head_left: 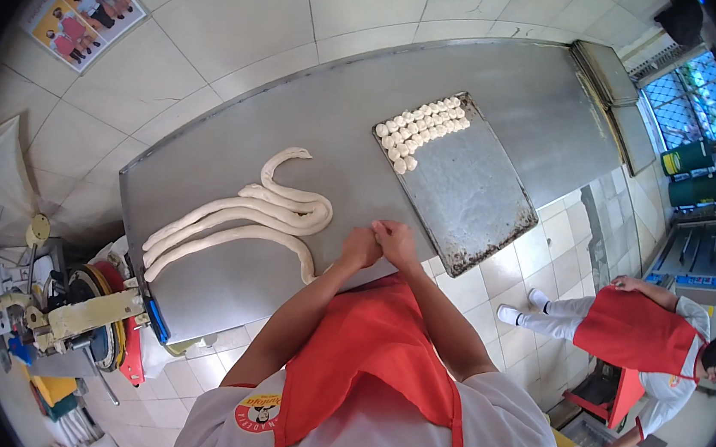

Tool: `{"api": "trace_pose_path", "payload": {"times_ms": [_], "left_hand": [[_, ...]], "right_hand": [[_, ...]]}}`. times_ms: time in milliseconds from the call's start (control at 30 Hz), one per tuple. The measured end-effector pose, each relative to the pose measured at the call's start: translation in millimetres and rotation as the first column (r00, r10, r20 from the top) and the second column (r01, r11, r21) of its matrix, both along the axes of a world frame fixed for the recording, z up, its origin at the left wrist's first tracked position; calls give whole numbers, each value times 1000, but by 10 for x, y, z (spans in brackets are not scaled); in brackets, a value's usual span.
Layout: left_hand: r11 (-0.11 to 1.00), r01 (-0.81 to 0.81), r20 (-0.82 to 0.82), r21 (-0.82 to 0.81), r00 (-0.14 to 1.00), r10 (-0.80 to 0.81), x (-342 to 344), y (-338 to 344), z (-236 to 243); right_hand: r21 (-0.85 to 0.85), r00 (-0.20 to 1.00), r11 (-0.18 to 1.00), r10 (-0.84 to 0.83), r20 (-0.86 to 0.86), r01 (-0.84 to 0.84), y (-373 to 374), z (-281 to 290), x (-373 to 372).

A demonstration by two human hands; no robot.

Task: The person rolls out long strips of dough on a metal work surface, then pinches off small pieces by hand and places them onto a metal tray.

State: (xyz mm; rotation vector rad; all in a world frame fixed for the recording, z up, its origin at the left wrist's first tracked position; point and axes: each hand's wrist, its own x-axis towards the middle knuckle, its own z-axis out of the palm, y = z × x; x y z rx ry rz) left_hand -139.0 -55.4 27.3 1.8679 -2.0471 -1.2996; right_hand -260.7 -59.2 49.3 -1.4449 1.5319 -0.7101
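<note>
My left hand [361, 248] and my right hand [395, 241] meet over the near edge of the metal table, fingers closed and touching. Whatever they hold, if anything, is hidden by the fingers. Left of them lies a long dough rope [239, 209], looped back and forth in several strands; one end curls up at the far side. A near strand bends down toward my left forearm. Right of my hands rests a dark-edged baking tray [473, 191], with rows of small dough pieces [423, 125] packed at its far end and bare metal nearer me.
The steel table [351, 111] runs along a tiled wall. Stacked trays [605, 75] stand at its far right end. A machine [77, 317] is beyond the left end. At the right, a co-worker in a red apron [636, 330] stands on the tiled floor [500, 272].
</note>
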Motion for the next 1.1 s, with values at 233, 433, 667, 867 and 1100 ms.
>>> {"api": "trace_pose_path", "payload": {"times_ms": [233,433,667,867,1100], "left_hand": [[989,143,216,-33,967,-132,-233,-123,-75],[914,-292,-112,283,936,334,114,-622,-405],[975,-206,-244,83,944,220,-834,-897,522],[946,-201,-188,-253,970,156,-463,-826,-89],[949,-250,-565,190,763,314,-389,-792,-239]], "right_hand": [[-51,952,990,112,-284,-131,-31,-257,-292],[407,898,859,126,422,-311,-507,-42,-903],[10,966,973,-229,120,229,-1775,-720,-1159],[-247,959,958,-201,-202,149,-1673,-488,-615],[93,998,995,33,46,-37,-886,-160,-656]]}}
